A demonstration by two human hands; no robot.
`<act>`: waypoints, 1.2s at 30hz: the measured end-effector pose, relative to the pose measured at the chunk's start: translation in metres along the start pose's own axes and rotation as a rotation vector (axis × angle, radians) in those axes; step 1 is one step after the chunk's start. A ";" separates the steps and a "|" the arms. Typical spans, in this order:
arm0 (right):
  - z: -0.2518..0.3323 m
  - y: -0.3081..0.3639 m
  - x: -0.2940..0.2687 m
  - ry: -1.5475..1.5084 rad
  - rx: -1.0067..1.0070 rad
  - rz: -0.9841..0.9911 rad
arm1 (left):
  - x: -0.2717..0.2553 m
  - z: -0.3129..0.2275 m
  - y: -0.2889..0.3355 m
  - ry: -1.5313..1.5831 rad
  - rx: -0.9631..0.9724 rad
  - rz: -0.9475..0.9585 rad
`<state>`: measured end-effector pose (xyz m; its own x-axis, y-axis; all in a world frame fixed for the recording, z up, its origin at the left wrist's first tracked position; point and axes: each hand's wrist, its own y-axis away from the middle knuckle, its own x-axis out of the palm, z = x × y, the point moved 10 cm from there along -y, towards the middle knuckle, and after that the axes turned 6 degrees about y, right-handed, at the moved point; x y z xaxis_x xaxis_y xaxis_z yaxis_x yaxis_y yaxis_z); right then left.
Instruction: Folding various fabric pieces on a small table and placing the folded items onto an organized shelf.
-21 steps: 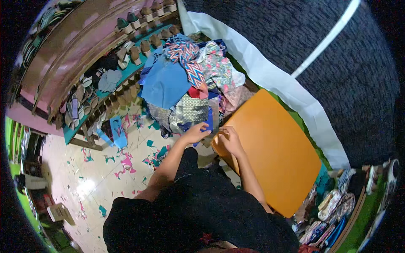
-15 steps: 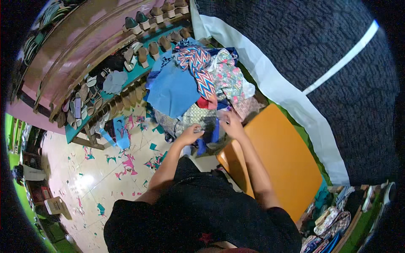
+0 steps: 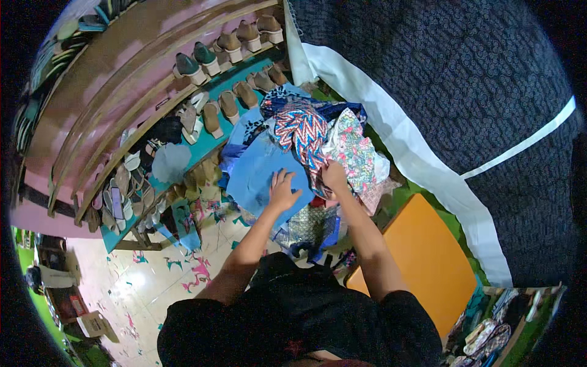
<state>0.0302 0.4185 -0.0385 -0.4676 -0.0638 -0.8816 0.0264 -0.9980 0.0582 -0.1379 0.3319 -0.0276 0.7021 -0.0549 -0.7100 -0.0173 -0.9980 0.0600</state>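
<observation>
A heap of cloth pieces lies in front of me. My left hand (image 3: 283, 191) rests on the plain blue cloth (image 3: 257, 168), fingers spread. At the heap's middle, my right hand (image 3: 334, 177) pinches the edge of a red, white and blue zigzag cloth (image 3: 301, 129). Just right of that hand lies a white floral cloth (image 3: 351, 147). A pale checked fabric (image 3: 309, 225) sits on the near side, below both hands. Part of a red piece (image 3: 317, 201) peeks out between my forearms.
On the left, a teal-topped wooden rack (image 3: 211, 147) carries many shoes and shoe forms. Pink and teal scraps (image 3: 199, 275) litter the tiled floor. An orange board (image 3: 422, 263) stands close to my right arm. Dark patterned fabric (image 3: 428, 73) with a white border spreads across the right.
Both hands have moved forward, farther up the heap. The left now lies on the blue cloth, and the right has taken hold of the zigzag cloth. My view has shifted.
</observation>
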 end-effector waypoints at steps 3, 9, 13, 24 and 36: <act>-0.003 -0.003 -0.046 -0.060 -0.026 -0.192 | 0.003 0.000 -0.018 -0.097 -0.007 0.023; -0.032 -0.028 -0.104 -1.045 0.094 -0.168 | 0.023 -0.016 -0.035 -0.098 0.017 0.114; 0.035 -0.009 -0.157 -1.708 0.015 0.089 | 0.034 0.002 -0.036 -0.087 -0.052 0.105; -0.010 0.028 -0.312 -1.897 -0.382 -0.160 | 0.058 0.015 -0.058 -0.084 -0.114 0.218; -0.044 0.147 -0.439 -1.666 -0.892 -0.398 | 0.059 0.004 -0.071 -0.009 -0.139 0.223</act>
<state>0.2786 0.2993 0.3368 -0.7881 -0.3373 0.5149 -0.1556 -0.7001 -0.6969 -0.0982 0.3998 -0.0761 0.6855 -0.2742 -0.6745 -0.0729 -0.9476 0.3111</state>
